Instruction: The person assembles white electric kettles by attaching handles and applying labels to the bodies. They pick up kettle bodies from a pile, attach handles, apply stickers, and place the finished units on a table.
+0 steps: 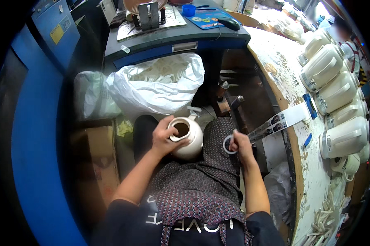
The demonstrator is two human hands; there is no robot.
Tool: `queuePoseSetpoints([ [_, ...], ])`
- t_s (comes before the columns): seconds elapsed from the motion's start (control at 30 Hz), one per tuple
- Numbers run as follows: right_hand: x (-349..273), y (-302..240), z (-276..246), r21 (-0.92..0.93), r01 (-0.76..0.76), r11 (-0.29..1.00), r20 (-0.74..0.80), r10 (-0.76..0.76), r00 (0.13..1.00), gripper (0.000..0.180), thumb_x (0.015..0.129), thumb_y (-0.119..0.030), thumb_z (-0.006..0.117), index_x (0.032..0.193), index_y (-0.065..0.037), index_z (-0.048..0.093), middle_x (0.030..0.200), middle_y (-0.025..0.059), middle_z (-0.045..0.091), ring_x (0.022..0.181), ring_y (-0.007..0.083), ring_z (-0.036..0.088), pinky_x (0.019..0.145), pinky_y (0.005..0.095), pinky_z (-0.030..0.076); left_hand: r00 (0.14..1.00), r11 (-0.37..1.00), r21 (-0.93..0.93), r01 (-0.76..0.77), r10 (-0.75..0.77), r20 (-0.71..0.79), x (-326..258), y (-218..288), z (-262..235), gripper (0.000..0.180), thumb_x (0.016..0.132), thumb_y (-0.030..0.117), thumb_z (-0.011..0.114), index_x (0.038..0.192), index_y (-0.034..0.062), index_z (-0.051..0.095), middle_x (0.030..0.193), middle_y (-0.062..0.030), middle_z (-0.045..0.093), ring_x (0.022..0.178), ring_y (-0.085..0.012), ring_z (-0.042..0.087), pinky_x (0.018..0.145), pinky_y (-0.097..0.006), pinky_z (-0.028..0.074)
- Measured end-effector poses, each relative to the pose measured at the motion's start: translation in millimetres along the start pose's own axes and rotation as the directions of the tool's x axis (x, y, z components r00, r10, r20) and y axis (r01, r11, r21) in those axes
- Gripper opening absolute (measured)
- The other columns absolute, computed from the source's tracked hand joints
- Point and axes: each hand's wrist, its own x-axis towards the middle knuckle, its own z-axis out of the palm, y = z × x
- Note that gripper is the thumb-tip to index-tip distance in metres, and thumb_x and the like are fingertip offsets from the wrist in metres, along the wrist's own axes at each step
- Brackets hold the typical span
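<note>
A cream jug body (192,143) rests over my lap, tilted so that its dark round mouth faces up. My left hand (162,137) is closed on its rim, with the thumb at the opening and fingers along the near side. To the right, above my thigh, my right hand (243,146) pinches a thin pale ring (225,147). The ring is apart from the jug body. Just ahead of my knees stands a white woven sack (152,98), its top open on many similar cream ring-shaped pieces.
Several cream jugs (344,137) line the worn white bench (275,61) at right. A label strip (289,117) crosses its edge near a blue tool (310,105). Ahead, a dark desk (160,45) bears a blue cup (188,10) and a mouse (228,23). A blue cabinet (41,135) stands left.
</note>
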Motion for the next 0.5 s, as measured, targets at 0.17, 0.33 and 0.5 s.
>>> queuePoseSetpoints([
  [0.17,-15,22,20,-0.951,0.112,0.288,-0.153,-0.754,0.639,0.031,0.079,-0.034,0.077,0.073,-0.009,0.060,0.079,0.0073,0.060,0.077,0.0305,0.057,0.071,0.0426,0.044,0.999,0.995,0.093,-0.026,0.029,-0.029,47,-4,-4,0.044,0.055,0.028,0.093,0.069,0.0052,0.059,0.113,-0.0214,0.064,0.102,-0.0389,0.063,0.086,-0.043,0.052],
  [0.33,-47,9,10,-0.903,0.423,0.067,0.276,-0.663,0.695,0.023,0.073,-0.026,0.080,0.074,-0.010,0.063,0.076,0.0043,0.058,0.078,0.0266,0.059,0.076,0.0395,0.045,0.990,0.997,-0.026,-0.072,0.074,0.119,43,2,-17,0.042,0.056,0.027,0.093,0.067,0.0053,0.059,0.114,-0.0194,0.063,0.100,-0.0351,0.065,0.083,-0.040,0.053],
  [0.5,-63,-1,-15,-0.949,0.105,0.298,0.062,-0.150,0.987,0.028,0.084,-0.030,0.067,0.081,-0.003,0.063,0.075,0.0184,0.067,0.073,0.0362,0.067,0.065,0.0478,0.052,0.945,0.955,-0.258,-0.148,0.213,0.248,26,50,-22,0.042,0.054,0.026,0.094,0.072,0.0054,0.062,0.119,-0.0217,0.061,0.113,-0.0400,0.061,0.094,-0.045,0.051],
])
